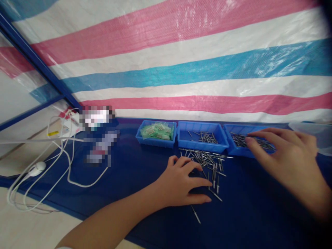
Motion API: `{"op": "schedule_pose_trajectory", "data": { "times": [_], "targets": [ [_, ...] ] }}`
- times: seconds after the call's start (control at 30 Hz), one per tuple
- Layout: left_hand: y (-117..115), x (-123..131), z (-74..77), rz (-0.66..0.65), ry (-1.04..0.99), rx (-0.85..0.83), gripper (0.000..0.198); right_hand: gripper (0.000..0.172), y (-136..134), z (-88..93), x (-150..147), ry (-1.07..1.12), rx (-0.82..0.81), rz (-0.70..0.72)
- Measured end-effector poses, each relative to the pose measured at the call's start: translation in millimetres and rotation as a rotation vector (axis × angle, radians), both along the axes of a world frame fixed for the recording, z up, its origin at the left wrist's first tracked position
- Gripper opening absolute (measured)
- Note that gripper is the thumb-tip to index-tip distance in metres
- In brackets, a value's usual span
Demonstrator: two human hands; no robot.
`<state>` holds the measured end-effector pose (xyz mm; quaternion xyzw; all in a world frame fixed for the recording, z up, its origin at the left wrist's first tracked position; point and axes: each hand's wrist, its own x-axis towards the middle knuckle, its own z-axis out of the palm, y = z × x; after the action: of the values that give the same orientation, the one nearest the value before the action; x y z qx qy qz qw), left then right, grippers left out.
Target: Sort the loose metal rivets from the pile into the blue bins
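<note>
The left hand is spread over thin silver metal pins, which lie loose on the dark-blue worktop. The right hand is at the rightmost blue plastic box; whether it pinches something, I cannot tell.

Setting appears to be a small improvised workshop bay, walled by pink, white and blue striped plastic sheeting with straight dark-blue frame bars at left. A smooth dark-blue tabletop carries three blue rectangular plastic bins and a pile of thin silver metal pins, consistent with a parts bench; looped white cables lie at the left end.
</note>
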<state>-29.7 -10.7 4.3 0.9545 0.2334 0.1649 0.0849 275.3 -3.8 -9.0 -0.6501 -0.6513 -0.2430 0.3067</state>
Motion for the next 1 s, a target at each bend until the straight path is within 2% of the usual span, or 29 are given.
{"op": "schedule_pose_trajectory", "data": {
  "times": [0.13, 0.27, 0.5, 1.0],
  "targets": [
    [-0.8, 1.9, 1.2, -0.116, -0.04, -0.028, 0.042, 0.041, -7.4, 10.6, -18.6, 0.026, -0.006, 0.112],
    [-2.6, 3.6, 2.1, -0.178, -0.028, -0.035, 0.046, 0.034, -8.2, 12.7, -26.0, 0.037, -0.015, 0.186],
    [-0.4, 3.6, 3.2, -0.166, 0.02, -0.03, 0.016, 0.03, -7.7, 7.7, -27.5, 0.052, -0.05, 0.23],
    [-1.1, 2.7, 4.1, -0.145, 0.024, -0.036, 0.015, 0.029, -10.8, 7.2, -35.6, 0.075, -0.087, 0.262]
  ]
}}
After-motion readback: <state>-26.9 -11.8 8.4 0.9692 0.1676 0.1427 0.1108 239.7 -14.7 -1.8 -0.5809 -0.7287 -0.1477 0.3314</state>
